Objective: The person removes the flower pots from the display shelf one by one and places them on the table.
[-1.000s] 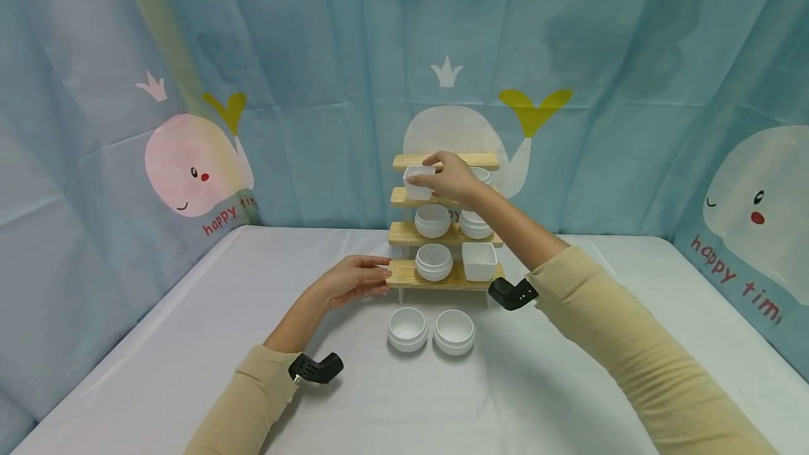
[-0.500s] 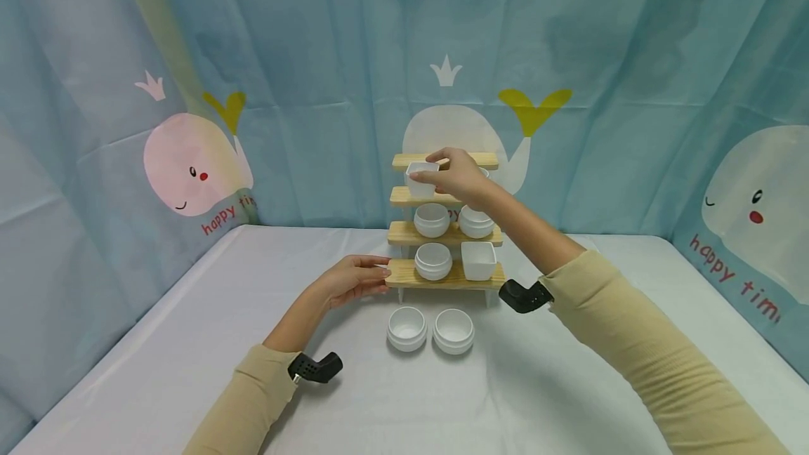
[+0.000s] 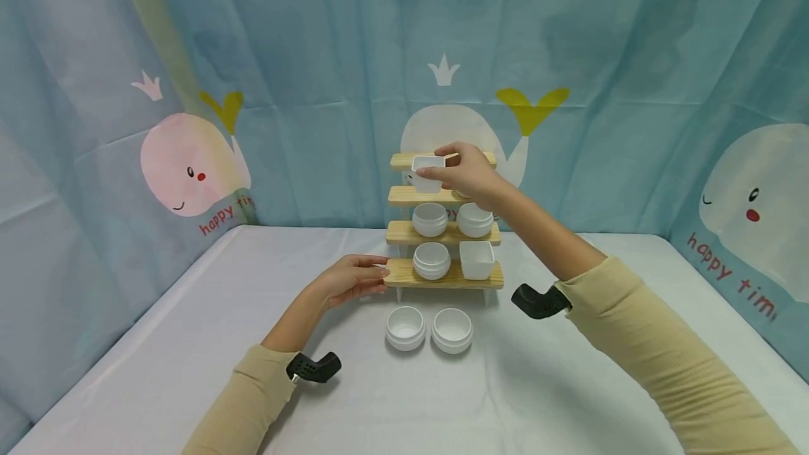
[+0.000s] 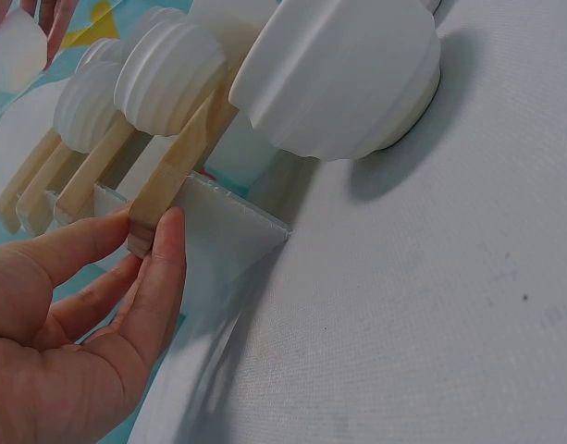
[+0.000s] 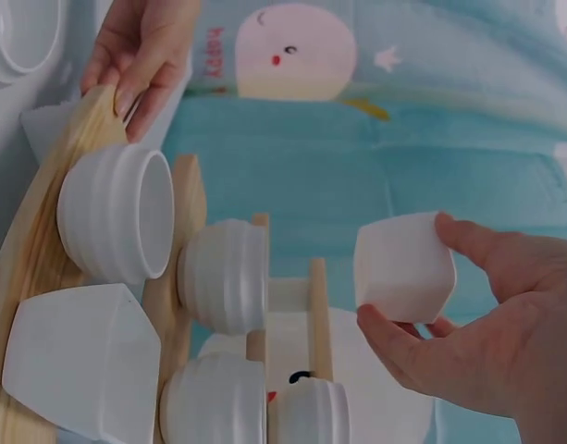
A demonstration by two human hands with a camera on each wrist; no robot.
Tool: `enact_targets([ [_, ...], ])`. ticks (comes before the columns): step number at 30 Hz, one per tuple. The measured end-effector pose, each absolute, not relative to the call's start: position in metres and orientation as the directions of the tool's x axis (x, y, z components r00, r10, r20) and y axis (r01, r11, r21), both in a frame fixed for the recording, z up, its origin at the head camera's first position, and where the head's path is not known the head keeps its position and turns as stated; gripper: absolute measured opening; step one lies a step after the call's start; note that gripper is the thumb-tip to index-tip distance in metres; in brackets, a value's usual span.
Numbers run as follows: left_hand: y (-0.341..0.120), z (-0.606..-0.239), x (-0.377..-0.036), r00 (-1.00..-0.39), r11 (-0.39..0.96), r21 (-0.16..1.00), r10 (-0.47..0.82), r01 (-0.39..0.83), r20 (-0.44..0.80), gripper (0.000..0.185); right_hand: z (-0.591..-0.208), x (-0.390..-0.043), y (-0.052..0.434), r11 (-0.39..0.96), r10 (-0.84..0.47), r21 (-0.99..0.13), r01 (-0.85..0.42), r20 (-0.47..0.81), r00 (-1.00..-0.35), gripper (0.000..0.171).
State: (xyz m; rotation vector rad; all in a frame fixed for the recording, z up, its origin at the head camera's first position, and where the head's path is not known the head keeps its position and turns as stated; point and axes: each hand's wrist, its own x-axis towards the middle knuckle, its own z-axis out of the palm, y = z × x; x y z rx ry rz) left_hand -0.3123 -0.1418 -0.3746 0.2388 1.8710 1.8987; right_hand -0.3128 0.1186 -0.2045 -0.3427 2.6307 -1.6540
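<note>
right hand [image 3: 466,173] | lifted square cup [image 3: 428,172] off third shelf, up toward top shelf [image 3: 442,159]

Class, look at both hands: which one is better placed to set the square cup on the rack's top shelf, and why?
The right hand: it already pinches the square cup beside the top shelf. The left hand only touches the bottom shelf.
</note>
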Motion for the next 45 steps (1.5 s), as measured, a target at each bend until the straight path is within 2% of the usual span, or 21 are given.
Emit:
enact_targets([
  [8,-0.144,-0.375,-0.311,-0.878,0.029,0.979,0.437,-0.203,-0.195,0.053,-0.206,-0.304,0.121,0.394,-0.17,-0.906,-0.154,0.093,-0.981,0.067],
  [45,-0.143,-0.376,-0.312,-0.877,0.044,0.974,0.427,-0.221,-0.218,0.053,-0.232,-0.271,0.148,0.35,-0.22,-0.905,-0.242,0.171,-0.96,0.064],
])
